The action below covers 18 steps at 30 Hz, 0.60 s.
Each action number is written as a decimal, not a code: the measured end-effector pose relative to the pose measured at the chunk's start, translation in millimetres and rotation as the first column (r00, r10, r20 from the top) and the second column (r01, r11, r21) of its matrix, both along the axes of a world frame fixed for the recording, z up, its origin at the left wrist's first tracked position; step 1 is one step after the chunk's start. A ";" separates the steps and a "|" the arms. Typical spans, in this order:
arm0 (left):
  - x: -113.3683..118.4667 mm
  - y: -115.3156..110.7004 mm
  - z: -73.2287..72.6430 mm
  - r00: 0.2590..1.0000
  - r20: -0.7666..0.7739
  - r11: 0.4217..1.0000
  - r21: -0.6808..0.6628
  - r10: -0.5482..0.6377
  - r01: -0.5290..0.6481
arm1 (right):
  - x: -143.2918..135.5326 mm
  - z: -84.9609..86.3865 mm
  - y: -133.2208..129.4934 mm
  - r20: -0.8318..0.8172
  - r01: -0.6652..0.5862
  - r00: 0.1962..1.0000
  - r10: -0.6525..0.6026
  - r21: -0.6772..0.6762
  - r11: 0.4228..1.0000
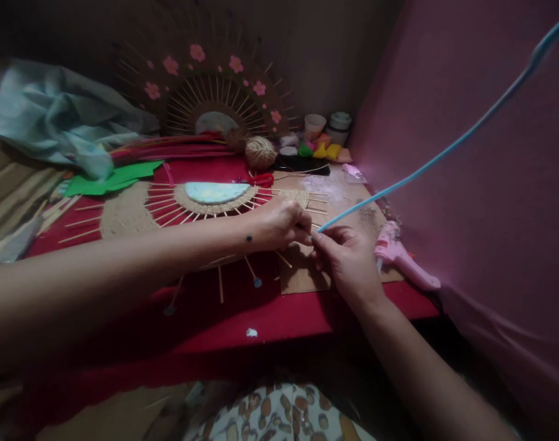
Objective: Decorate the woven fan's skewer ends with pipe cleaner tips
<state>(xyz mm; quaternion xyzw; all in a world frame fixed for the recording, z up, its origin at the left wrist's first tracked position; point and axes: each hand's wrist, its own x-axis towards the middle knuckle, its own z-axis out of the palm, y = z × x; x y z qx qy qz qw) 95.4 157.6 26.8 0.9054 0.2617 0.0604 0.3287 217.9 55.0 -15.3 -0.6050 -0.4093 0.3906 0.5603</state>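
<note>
My right hand point(353, 260) pinches a long light-blue stem point(399, 184), which looks like a pipe cleaner, close to its lower end. From the fingers it rises to the upper right. My left hand point(284, 220) is closed at that same end, its fingertips almost touching those of my right hand; exactly what they grip is hidden. Below my left forearm lies a half-round piece of thin sticks and woven twine point(123, 211) with a pale blue half-disc point(217, 192) at its centre. Some sticks end in small blue dots point(257, 282).
A pink glue gun point(406, 260) lies to the right on cardboard point(304, 278), near the pink wall. Behind stand a twine ball point(260, 152), a white cup point(314, 127) and a flowered stick fan point(197, 53). Green sheets point(114, 179) and pale cloth point(54, 113) lie left.
</note>
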 end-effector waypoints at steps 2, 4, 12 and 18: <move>3.4 1.4 4.2 0.997 -0.069 0.994 -0.101 0.038 -0.045 | -1.1 -1.5 -3.6 0.105 0.020 0.994 -0.023 0.037 0.999; 6.1 5.2 6.6 0.991 -0.125 0.977 -0.198 0.050 -0.074 | -1.3 -3.6 -6.2 0.133 0.025 0.991 -0.035 0.078 0.997; 8.0 22.4 2.0 0.991 -0.129 0.875 -0.482 -0.019 -0.046 | 2.4 -12.1 -2.6 -0.156 -0.060 0.985 0.074 0.089 0.994; 6.6 24.1 -2.6 0.993 -0.081 0.866 -0.499 -0.085 0.033 | 2.9 -12.2 -2.0 -0.174 -0.093 0.979 0.103 0.064 0.994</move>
